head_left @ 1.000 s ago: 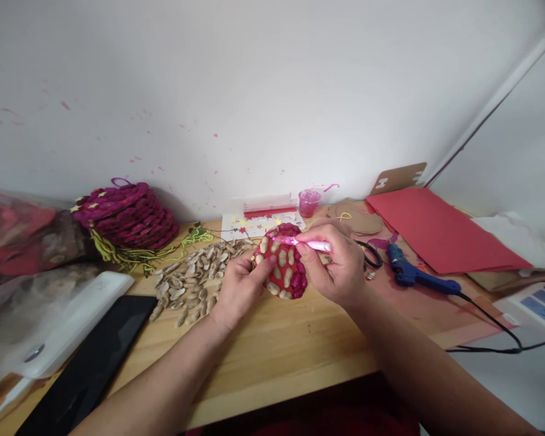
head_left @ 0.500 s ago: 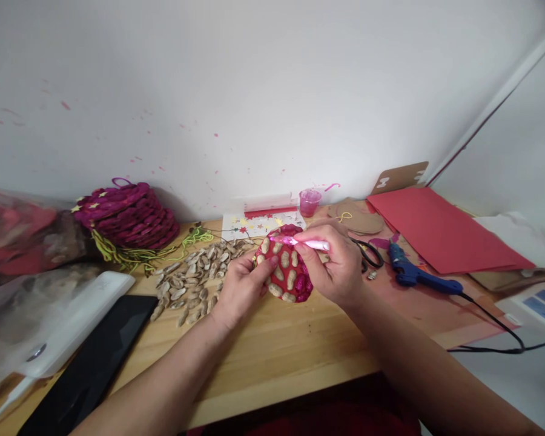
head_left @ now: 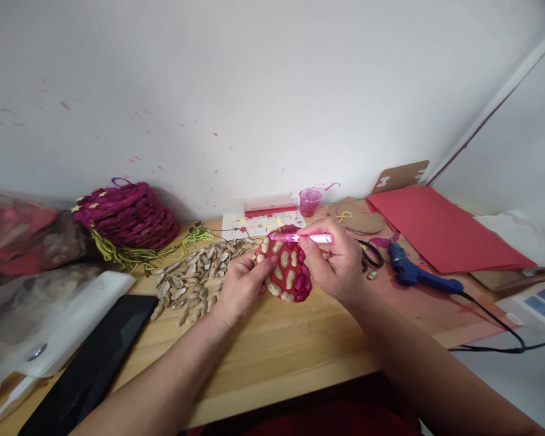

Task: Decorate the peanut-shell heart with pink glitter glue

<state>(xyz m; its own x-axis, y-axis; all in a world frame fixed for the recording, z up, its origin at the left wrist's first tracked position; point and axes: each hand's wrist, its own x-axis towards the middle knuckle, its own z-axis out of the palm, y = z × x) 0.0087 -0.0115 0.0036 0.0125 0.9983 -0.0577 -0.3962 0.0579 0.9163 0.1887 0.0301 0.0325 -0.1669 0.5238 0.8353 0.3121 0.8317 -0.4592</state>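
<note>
My left hand (head_left: 245,281) grips the left edge of a round red disc (head_left: 279,283) covered with peanut shells, its thumb lying on the front. Shells along the disc's right and top edge are painted magenta; the others are plain tan. In my right hand (head_left: 336,257) a white paintbrush (head_left: 318,238) with magenta-stained tip is pinched between thumb and fingers. The tip meets the upper part of the disc. Loose peanut shells (head_left: 195,278) lie heaped just left of my left hand.
A stack of magenta shell discs (head_left: 131,215) with yellow-green cords stands at the left. Behind are a cup of pink paint (head_left: 309,203) and a star-covered sheet (head_left: 261,224). Rightward lie black scissors (head_left: 372,254), a blue glue gun (head_left: 422,278) and red paper (head_left: 440,230).
My right hand has shifted slightly, and the brush lies a little flatter, with its handle a bit higher and farther right. My left hand and the disc are nearly unmoved.
</note>
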